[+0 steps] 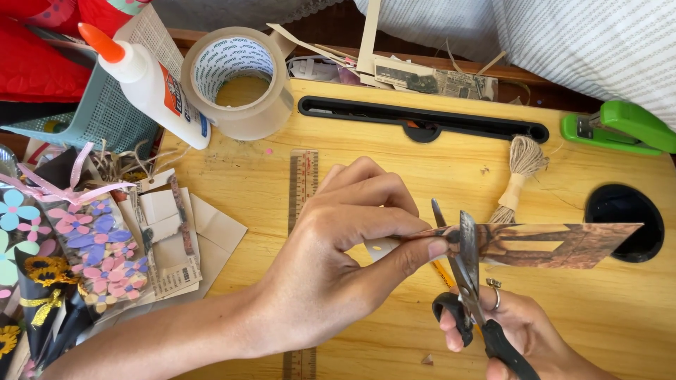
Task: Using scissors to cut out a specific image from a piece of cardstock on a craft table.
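The left hand (331, 260) hides most of the clear ruler (303, 184) lying on the wooden surface (394, 155), and the right hand (514, 331) is cut off at the lower edge. The left arm reaches in from the lower left, its grip pinched together on the brown printed paper strip (556, 245), held above the surface just right of the ruler. The right grip is clamped through the handles of the black scissors (465, 281), blades parted around the strip. Beyond the strip, right of the ruler, lies a twine bundle (520, 176).
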